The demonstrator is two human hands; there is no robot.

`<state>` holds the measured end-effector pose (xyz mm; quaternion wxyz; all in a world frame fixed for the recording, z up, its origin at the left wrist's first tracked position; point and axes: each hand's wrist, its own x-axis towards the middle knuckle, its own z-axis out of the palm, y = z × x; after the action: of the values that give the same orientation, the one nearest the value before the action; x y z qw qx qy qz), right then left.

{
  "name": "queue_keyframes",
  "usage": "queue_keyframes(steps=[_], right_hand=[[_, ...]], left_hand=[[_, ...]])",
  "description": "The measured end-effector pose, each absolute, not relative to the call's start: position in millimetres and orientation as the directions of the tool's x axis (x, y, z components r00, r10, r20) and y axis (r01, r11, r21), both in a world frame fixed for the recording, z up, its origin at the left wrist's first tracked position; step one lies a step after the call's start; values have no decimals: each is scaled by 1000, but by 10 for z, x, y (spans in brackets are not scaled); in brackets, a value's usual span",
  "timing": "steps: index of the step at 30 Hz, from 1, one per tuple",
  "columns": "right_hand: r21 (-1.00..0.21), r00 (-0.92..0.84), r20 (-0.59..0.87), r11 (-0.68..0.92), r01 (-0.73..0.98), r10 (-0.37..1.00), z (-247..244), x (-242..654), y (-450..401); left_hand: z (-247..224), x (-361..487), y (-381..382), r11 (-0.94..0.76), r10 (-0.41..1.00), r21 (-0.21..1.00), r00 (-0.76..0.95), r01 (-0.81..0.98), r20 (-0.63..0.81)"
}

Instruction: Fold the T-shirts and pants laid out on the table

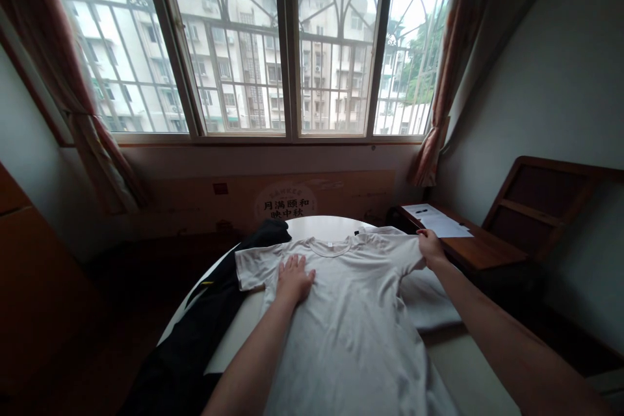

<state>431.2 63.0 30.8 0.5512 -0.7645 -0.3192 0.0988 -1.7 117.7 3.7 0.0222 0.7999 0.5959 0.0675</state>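
A light grey-white T-shirt (341,299) lies spread on a round white table (316,224), its collar toward the window and its lower part running off the bottom of the view. My left hand (295,278) rests flat on the chest of the shirt near the left sleeve, fingers spread. At the right sleeve's end, my right hand (429,248) pinches the cloth between closed fingers. Some wrinkles run across the shirt's body. Beneath the right sleeve lies another pale grey garment (429,302), partly covered.
Black clothing (214,318) hangs over the table's left side. At the right stands a wooden chair (526,214), beside a low wooden surface (487,253) with white papers (436,220) and a dark pen on it. A printed cardboard panel (341,198) stands below the barred window.
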Motion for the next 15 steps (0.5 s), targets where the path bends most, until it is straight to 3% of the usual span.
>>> queue_keyframes(steps=[4,10,15], right_hand=[[-869,723,210,-214,446,658,223,4357,553],[-782,564,104,-283,556,819,104,4263,566],[-670,524,235,-253,697,819,204,4053,728]], left_hand=[[50,-17,1168,-291,956,132,283,948,78],[84,-15,1143,-279,960,132,273,951,64],[68,-21,1151,-281,959,124,273,952,74]])
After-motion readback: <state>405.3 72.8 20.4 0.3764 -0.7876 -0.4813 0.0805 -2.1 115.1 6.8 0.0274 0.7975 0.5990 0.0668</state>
